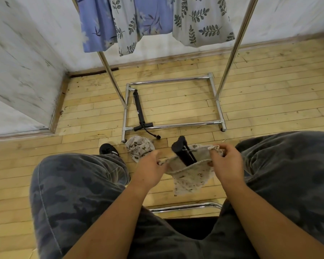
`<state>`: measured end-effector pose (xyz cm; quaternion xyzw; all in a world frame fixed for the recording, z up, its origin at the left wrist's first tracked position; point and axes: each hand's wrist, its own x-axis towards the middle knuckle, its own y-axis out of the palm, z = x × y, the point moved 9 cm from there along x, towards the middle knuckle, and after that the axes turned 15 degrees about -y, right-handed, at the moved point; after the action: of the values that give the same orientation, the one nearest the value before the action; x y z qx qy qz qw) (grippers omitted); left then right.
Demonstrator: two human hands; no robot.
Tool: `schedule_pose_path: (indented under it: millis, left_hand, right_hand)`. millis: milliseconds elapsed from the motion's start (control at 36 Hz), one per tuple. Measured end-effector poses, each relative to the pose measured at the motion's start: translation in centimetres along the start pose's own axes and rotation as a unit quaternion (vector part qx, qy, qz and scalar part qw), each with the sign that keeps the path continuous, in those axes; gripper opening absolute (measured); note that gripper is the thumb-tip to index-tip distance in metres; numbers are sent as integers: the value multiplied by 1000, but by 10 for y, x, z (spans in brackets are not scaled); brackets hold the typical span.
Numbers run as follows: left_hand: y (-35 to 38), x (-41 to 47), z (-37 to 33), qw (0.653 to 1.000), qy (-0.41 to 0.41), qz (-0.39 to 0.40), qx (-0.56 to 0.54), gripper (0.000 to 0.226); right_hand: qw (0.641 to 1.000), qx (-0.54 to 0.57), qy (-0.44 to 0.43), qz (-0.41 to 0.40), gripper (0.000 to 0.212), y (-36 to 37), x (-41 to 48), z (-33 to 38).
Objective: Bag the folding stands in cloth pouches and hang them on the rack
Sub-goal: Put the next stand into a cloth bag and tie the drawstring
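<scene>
left hand (150,165): pinches the left rim of the pouch (191,176), fingers curled on the cloth.
right hand (226,161): pinches the right rim, near the knitted edge; hands apart, mouth held wide.
pouch: soft beige cloth, small brown print, sagging between the knees, off the floor.
stand (183,152): black, slim, folded flat; lower part inside the pouch, rounded top sticking out, tilted far-left.
spare pouch (138,146): same print, crumpled on the floor, left of the held one.
floor stand (139,111): long black bar, crosspiece at its near end, lying inside the rack base, left side.
rack (176,126): chrome tube, rectangular base, two uprights.
hung fabrics (200,21): blue floral and grey leaf print, at the far top.
floor (269,81): pale wood planks.
</scene>
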<state>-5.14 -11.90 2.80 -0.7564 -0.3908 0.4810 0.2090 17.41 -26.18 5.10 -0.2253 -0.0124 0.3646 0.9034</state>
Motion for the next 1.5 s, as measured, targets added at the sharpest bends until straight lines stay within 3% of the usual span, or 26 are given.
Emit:
schedule_pose_path:
  millis: [194,361,556,694,806,889,944,1028,1139,1306,1500]
  left_hand:
    - [-1,1,12,996,-48,-3,-69,19]
    - [-3,1,16,968,-109,38,-223,17]
    - [2,-2,12,947,-114,80,-291,22]
    - [3,-3,10,937,-117,86,-316,24]
    - [4,-7,4,926,-106,113,-345,19]
    - [9,-16,-9,941,-64,153,-296,23]
    - [14,-23,-17,961,-34,159,-225,44]
    - [23,-31,-28,977,1,148,-153,73]
    - [32,-33,-30,985,19,120,-123,84]
    - [31,-28,-24,985,2,133,-108,77]
    - [31,-16,-4,981,-77,133,-122,44]
  right_hand:
    - [999,-28,19,-10,16,-1,4,-15]
    - [1000,-26,6,-2,16,5,4,-14]
    - [995,-57,-21,79,17,18,-1,-2]
    - [988,78,38,131,28,32,-10,3]
    - [956,228,90,162,31,45,-18,6]
    - [925,316,127,171,27,53,-23,9]
    - [912,345,130,180,28,57,-24,13]
    - [904,360,133,190,29,61,-25,15]
    - [905,352,121,205,31,65,-27,16]
    - [912,363,121,151,26,54,-22,12]
    - [922,360,116,83,25,37,-14,9]
